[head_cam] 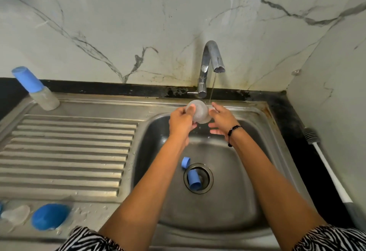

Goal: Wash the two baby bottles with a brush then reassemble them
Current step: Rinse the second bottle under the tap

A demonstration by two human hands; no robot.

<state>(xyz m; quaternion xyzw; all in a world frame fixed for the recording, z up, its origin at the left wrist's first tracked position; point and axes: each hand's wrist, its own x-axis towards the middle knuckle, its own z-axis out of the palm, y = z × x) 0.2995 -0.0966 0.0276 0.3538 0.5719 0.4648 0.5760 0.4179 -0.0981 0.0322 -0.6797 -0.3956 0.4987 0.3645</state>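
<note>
My left hand [181,122] grips a clear baby bottle body [199,113] over the back of the sink basin [243,201], just left of a thin stream of water from the tap [212,60]. My right hand [222,119] is spread beside the bottle with straight fingers; whether it touches the bottle is unclear. A blue cap [193,180] lies on the drain, and a blue ring [185,162] lies just above it. The second bottle [35,89], with its blue cap on, stands at the drainboard's back left. The bottle brush [328,168] lies on the dark counter to the right.
A ribbed steel drainboard [65,151] fills the left side. At its front edge lie a blue rounded piece [49,218] and a clear teat-like piece [16,214]. A marble wall closes in the back and right.
</note>
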